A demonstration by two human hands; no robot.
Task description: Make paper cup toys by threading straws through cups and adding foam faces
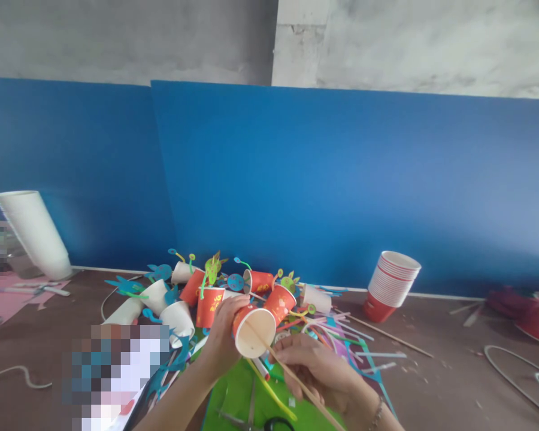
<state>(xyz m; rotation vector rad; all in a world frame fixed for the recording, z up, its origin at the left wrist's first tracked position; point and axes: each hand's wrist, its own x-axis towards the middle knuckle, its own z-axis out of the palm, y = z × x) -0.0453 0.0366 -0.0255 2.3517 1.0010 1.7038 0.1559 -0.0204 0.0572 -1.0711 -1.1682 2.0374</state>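
- Your cup [265,336] is the landmark, its mouth toward you.
- Your left hand [222,338] holds the cup on its left side; your right hand [312,366] grips the stick [312,400] to its right and nearer you.
- The stick's far end reaches into the cup's mouth.
- Nearer you than the cup, scissors [251,413] lie on the mat [238,383].
- Other cups [210,308] cluster behind the cup and to its left.
- To the cup's right lie straws [326,336]; farther right, a stack [393,284].
- Another stack [33,233] stands far left of the cup.
- A panel [269,179] stands behind the cup.
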